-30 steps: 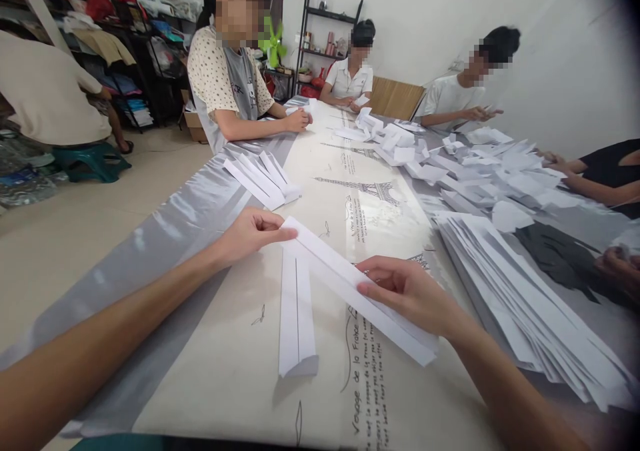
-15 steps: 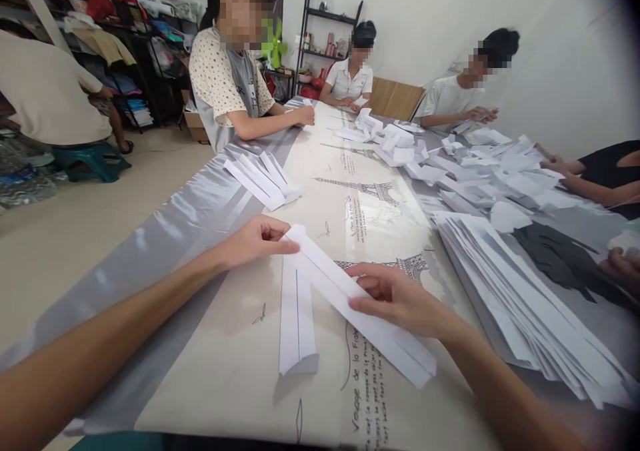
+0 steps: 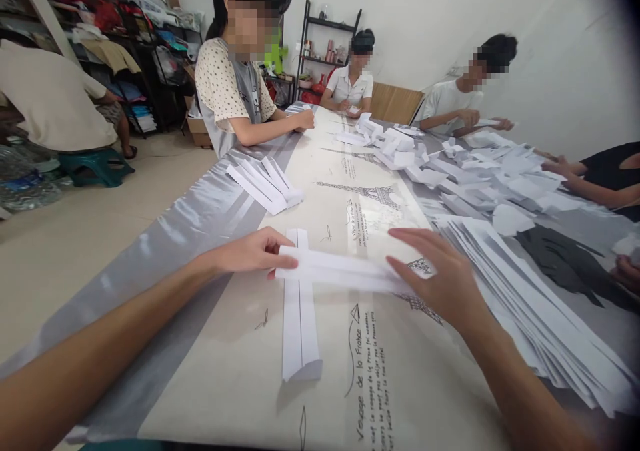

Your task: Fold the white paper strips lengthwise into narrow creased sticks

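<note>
Pinching one end of a white paper strip (image 3: 345, 271), the left hand (image 3: 257, 251) sits just left of the lying strip (image 3: 301, 334), across which the held piece stretches. Right of the lying strip, the right hand (image 3: 443, 274) has parted fingers, contact too blurred to judge. Light support at both ends should prevent stray creases.

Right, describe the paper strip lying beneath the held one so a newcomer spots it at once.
Find the long table with its cream, printed middle. At the near end, the left hand grips a white strip; under it runs the lying strip, pointing toward the wearer. Unlike the fanned strips farther off, it lies apart, crossed by the held one.
</note>
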`<state>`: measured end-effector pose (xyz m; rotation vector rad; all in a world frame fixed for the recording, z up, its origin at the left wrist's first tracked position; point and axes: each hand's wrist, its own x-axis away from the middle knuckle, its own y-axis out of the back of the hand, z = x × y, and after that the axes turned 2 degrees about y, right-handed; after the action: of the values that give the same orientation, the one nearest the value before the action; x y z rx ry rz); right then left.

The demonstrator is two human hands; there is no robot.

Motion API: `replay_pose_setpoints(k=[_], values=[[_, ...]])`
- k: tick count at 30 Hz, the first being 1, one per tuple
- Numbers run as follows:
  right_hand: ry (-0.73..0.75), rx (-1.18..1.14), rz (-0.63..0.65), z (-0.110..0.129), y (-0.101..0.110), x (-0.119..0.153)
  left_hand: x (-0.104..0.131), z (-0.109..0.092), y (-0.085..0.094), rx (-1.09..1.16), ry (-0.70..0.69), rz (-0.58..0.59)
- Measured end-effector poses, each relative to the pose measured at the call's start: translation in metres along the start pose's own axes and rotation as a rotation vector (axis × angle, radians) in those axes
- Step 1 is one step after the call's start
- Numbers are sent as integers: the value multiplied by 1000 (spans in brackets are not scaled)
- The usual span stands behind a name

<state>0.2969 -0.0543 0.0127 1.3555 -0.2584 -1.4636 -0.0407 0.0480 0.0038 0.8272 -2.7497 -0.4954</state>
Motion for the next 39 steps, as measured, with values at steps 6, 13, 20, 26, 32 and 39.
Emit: replay_pose_setpoints(k=[6,13,20,26,32,39], values=[[220,-24,-34,30,-22,3,-8,-9,-28,248,30,-281],[293,-54,126,52,-51,17,1,-43,-69,301,90,147],[280,-153,339,21,-44,18,1,-21,-55,-769,-26,-522],[419,-247,511,37,-46,16,-9,15,-64,-1089,-129,-449],[480,-313,539,50,-47,17,-17,19,-63,-1058,-92,-499],[452,-264,517,52,-46,16,-25,18,-61,-1125,-136,-479]])
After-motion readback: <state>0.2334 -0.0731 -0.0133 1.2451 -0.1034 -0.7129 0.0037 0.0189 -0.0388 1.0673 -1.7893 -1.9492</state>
